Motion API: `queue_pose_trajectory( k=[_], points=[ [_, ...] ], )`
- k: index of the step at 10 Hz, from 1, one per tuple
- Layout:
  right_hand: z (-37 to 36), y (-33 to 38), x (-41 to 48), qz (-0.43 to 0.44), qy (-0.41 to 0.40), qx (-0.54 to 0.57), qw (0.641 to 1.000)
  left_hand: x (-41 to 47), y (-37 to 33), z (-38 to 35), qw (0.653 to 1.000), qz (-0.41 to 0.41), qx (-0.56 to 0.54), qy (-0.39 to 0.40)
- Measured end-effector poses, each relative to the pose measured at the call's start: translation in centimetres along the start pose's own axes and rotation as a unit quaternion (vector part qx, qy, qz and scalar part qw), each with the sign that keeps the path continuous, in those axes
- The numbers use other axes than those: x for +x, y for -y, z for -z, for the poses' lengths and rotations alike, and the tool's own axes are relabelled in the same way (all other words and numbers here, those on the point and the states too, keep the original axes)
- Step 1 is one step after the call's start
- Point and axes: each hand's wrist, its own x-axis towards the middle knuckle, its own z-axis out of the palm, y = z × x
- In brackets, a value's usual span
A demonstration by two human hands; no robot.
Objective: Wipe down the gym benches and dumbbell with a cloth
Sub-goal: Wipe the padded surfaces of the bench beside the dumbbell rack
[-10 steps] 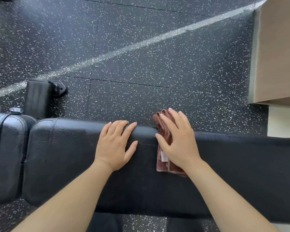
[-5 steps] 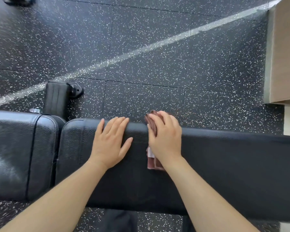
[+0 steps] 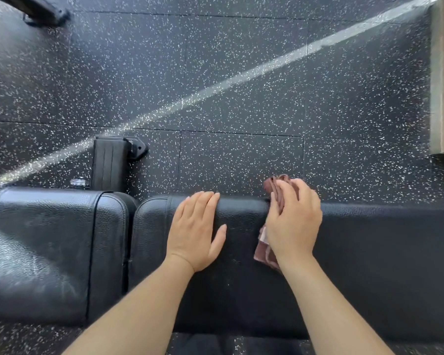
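— Where were my hands?
— I had both on the long pad (image 3: 374, 252), the left hand (image 3: 198, 233) just left of the right hand (image 3: 294, 224), which lay on the cloth (image 3: 262, 250). The seat pad (image 3: 49, 252) sat farther left, the frame foot (image 3: 110, 163) behind it.

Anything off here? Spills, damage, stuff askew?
Nothing stands out. No spill or tear shows. Pale streaks on the short pad may be glare or wipe marks; cannot tell. The cloth is bunched under the right hand on the long pad.

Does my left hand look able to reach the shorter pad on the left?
Probably yes: the left hand lies flat and empty on the long pad, and the shorter pad sits just across a narrow gap with nothing between.
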Motion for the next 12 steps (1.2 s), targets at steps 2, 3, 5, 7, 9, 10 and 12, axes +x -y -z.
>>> queue_pose_trajectory(
  k=[2,3,5,7,9,10,12],
  points=[
    [1.1,-1.4,-0.6,0.131,0.08,-0.03,0.988,-0.1,-0.2,0.1,1.0,0.005,0.007,0.002],
    [2.1,-3.0,-0.1,0.048,0.051,-0.023,0.997,0.0,-0.3,0.1,1.0,0.005,0.011,0.0],
    [0.6,0.1,0.7,0.042,0.121,-0.016,0.992,0.2,-0.3,-0.1,1.0,0.005,0.006,-0.004],
    [2.0,-2.2,1.8,0.061,0.142,-0.026,0.988,0.1,-0.6,0.3,1.0,0.006,-0.005,0.0],
    [0.4,1.1,0.1,-0.001,0.076,0.021,0.997,-0.6,1.8,1.2,0.999,-0.047,-0.019,0.002],
    [-2.5,6.7,-2.2,0.039,0.096,0.037,0.994,-2.0,6.5,2.4,1.0,-0.027,-0.012,-0.001],
    [-6.9,14.7,-3.6,0.086,0.159,0.005,0.984,-4.9,17.7,3.5,0.998,0.053,0.038,-0.002]
  ],
)
